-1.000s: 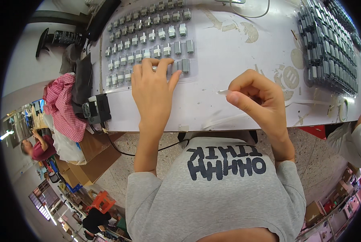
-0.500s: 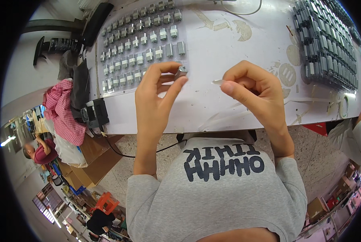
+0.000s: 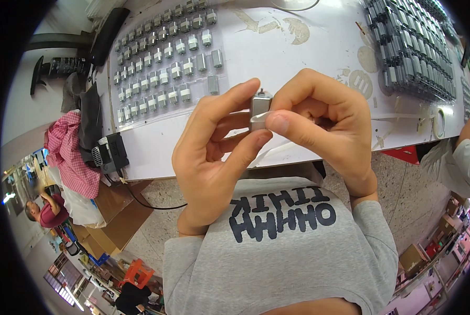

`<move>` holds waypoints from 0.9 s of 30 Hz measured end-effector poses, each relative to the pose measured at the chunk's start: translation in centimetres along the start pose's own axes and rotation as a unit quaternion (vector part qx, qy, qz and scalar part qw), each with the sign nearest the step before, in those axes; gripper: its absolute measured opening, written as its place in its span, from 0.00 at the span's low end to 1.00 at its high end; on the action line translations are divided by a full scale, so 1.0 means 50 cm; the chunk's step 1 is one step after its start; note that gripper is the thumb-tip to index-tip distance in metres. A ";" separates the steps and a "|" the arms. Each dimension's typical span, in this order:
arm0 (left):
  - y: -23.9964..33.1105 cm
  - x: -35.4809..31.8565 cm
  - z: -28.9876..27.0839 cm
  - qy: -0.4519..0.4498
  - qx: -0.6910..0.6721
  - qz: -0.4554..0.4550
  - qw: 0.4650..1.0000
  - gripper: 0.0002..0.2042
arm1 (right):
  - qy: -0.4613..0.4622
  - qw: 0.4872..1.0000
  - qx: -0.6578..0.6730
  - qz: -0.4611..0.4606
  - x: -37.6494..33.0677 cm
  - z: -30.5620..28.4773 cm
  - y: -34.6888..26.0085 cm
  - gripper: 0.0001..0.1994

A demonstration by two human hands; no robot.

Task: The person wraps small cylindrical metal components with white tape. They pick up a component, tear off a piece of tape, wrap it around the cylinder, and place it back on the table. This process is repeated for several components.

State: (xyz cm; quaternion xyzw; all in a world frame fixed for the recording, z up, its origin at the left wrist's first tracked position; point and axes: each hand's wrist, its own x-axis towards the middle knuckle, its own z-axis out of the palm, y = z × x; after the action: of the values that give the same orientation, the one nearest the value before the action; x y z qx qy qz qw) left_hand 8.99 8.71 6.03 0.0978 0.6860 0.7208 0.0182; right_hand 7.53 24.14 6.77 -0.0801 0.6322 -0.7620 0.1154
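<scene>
my left hand (image 3: 204,149) grips silver motor (image 3: 260,105) | right hand (image 3: 340,125) pinches pale strip (image 3: 260,118) | risk: strip could skew if my pinch slips

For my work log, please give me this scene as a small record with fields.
Left hand: holds a silver metal part, thin shaft pointing away from the wearer
Right hand: pinches a pale strip, seemingly against the part
Table, left: clear tray with rows of similar parts, many wearing pale bands
Table, right: stack of filled trays
</scene>
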 end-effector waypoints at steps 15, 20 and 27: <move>0.010 -0.007 0.002 0.029 0.143 0.109 0.983 0.22 | -0.017 0.998 -0.052 -0.018 -0.012 0.005 -0.015 0.07; 0.015 -0.009 0.003 0.041 0.192 0.133 0.971 0.23 | -0.026 0.999 -0.044 -0.006 -0.013 0.006 -0.021 0.06; 0.020 -0.015 0.003 0.042 0.241 0.149 0.958 0.23 | -0.020 0.999 -0.027 -0.010 -0.017 0.009 -0.013 0.06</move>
State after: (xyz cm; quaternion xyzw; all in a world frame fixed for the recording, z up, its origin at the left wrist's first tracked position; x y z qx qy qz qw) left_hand 9.86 8.69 6.92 0.1705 0.8170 0.5321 -0.1424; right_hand 8.42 24.06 7.49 -0.1052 0.6493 -0.7438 0.1185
